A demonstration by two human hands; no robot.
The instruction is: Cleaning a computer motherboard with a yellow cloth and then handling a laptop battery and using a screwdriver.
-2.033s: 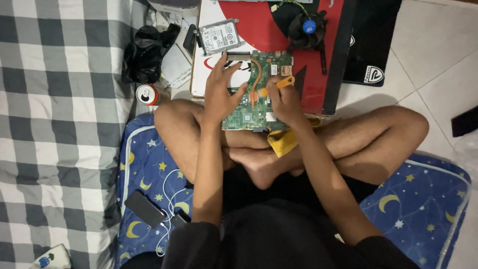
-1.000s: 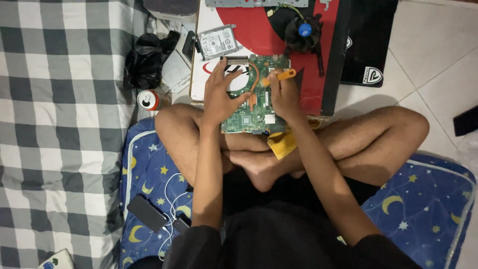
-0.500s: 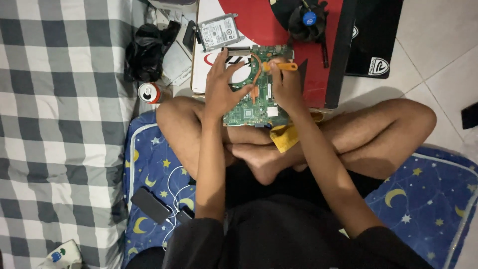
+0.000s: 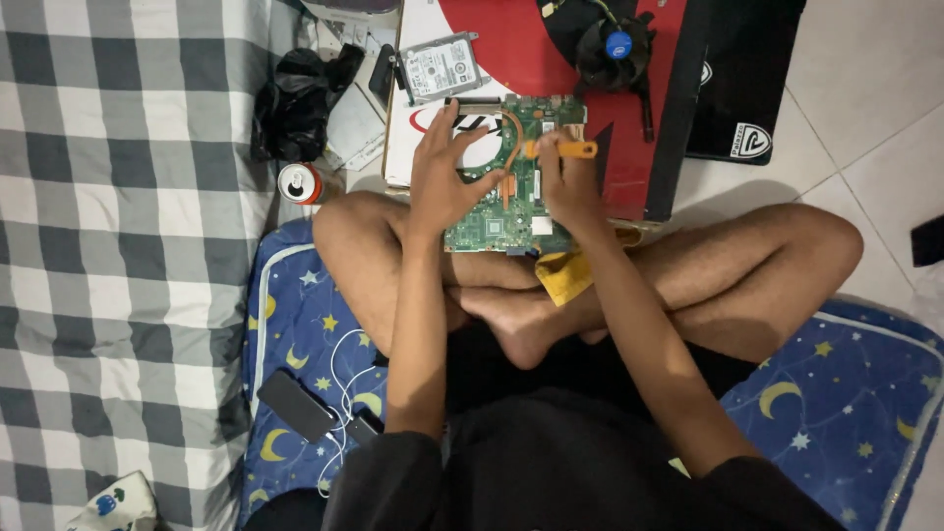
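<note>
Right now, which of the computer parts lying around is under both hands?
The green motherboard, with its copper heat pipe. The left hand presses on it; the right hand holds an orange tool over it. The silver hard drive and black fan lie untouched.

A flat red, white and black cardboard box (image 4: 644,128) lies under and beyond the fingertips of both hands. Just past the left fingers (image 4: 447,123) sits a hard drive's white rectangular label (image 4: 440,67). Well left of them — a red and silver drink can (image 4: 299,183). Far below, near the elbow — a dark phone screen (image 4: 297,405).
</note>
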